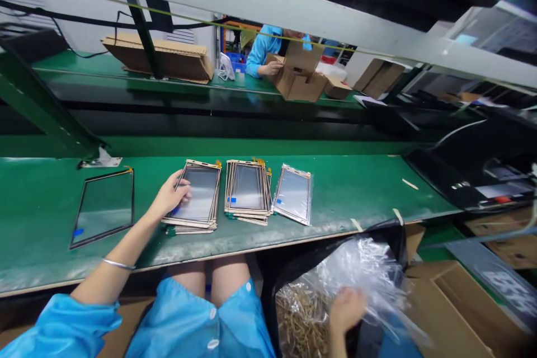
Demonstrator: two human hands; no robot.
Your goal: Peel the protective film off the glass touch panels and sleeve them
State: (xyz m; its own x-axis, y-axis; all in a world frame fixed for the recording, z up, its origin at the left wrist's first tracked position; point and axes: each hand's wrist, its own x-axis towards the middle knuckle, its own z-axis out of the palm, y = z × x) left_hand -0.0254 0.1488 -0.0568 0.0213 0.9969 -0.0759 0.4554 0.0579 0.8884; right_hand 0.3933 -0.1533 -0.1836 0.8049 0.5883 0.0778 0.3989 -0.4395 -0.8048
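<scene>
At L hand (pixel 171 196), panel stk (pixel 202 193)

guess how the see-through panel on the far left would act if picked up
The see-through panel is probably stiff: its dark border runs straight. It looks thin and glassy, so it may be light but fragile. Lying flat on the green bench, it seems unlikely to roll.

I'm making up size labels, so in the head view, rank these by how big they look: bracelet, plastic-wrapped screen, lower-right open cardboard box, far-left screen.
1. Open cardboard box, even cut off by the picture's edge
2. Far-left screen
3. Plastic-wrapped screen
4. Bracelet
</scene>
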